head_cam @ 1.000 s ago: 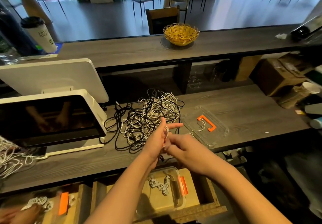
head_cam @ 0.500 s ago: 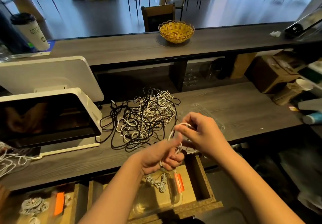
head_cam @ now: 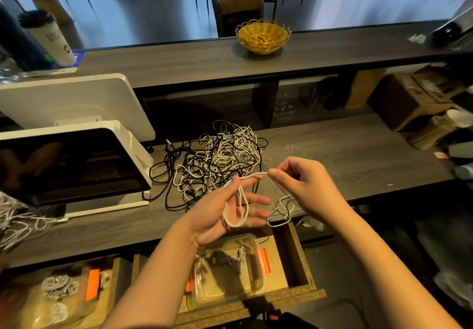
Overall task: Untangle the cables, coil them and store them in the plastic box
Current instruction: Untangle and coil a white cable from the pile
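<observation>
Hands drawn apart since 0.5 s ago; white cable now looped over the spread left hand, its end pinched by the right hand.
Tangle left on the counter; plastic box sits in the drawer below; loops likely shed if left fingers relax; tail may snag.

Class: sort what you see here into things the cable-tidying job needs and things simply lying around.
Job:
white cable looped over left hand, pinched by right hand
tangled black-and-white cable pile
clear plastic box

Lying about:
yellow wicker basket
white paper cup
white-framed screen
</observation>
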{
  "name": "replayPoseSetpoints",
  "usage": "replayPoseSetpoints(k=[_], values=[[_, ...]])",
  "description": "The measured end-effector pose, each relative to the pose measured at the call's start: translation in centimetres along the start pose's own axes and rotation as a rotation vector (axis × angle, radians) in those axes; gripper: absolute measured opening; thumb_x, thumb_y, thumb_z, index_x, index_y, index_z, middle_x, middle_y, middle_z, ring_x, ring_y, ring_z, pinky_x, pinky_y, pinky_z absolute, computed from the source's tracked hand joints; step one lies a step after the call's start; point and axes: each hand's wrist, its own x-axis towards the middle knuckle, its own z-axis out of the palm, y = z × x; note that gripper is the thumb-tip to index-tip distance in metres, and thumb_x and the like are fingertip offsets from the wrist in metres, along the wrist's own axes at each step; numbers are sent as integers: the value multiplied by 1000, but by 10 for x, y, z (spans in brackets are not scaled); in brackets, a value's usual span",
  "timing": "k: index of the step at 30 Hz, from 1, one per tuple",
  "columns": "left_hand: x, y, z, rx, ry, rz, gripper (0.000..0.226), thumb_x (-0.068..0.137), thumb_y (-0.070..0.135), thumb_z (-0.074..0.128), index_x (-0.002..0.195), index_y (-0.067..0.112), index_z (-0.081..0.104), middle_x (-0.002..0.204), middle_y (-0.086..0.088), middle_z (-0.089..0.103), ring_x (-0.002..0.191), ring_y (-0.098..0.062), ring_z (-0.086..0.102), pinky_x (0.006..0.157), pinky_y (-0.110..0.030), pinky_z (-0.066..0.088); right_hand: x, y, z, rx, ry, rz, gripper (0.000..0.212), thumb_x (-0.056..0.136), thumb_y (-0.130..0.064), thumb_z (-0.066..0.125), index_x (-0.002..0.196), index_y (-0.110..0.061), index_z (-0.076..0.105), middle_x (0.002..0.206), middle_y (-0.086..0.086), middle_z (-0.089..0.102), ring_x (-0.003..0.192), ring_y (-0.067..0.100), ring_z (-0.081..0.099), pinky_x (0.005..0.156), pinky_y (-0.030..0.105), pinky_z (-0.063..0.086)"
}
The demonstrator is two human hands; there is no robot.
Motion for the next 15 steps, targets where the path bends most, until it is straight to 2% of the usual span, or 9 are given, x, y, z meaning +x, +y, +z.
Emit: replayPoseSetpoints(k=[3, 6, 8, 11, 15], values=[[5, 0, 6, -120, 97, 66, 51, 96, 48, 39, 137, 23, 57, 131, -19, 65, 112, -37, 67, 92, -52, 57, -1, 5, -2, 38, -12, 10, 20, 92, -33, 67, 80, -16, 67, 69, 5, 63, 58, 7, 50, 59, 28, 45], [13, 2, 9, -291, 165, 169, 50, 103, 49, 31, 141, 25, 54, 136, -16, 63, 122, -36, 62, 98, -58, 52, 2, 12, -7, 52, -30, 25, 21, 91, -33, 68, 80, -14, 67, 72, 7, 65, 62, 17, 55, 62, 31, 48], [19, 2, 12, -352, 214, 234, 50, 106, 48, 29, 143, 25, 52, 135, -15, 64, 123, -34, 63, 99, -59, 50, 4, 17, -11, 47, -43, 25, 20, 91, -32, 68, 81, -15, 68, 73, 8, 66, 66, 20, 58, 63, 33, 48], [26, 3, 16, -471, 275, 326, 50, 107, 48, 28, 141, 24, 53, 130, -14, 67, 117, -35, 66, 100, -58, 47, 4, 22, -16, 63, -55, 25, 17, 92, -30, 68, 81, -18, 67, 71, 6, 65, 62, 11, 54, 61, 31, 47], [36, 7, 24, -545, 336, 432, 49, 107, 49, 29, 138, 22, 56, 107, -10, 74, 103, -29, 73, 93, -52, 52, 4, 28, -13, 39, -129, 35, 16, 94, -30, 65, 80, -22, 65, 68, -2, 59, 61, 7, 50, 61, 33, 45]])
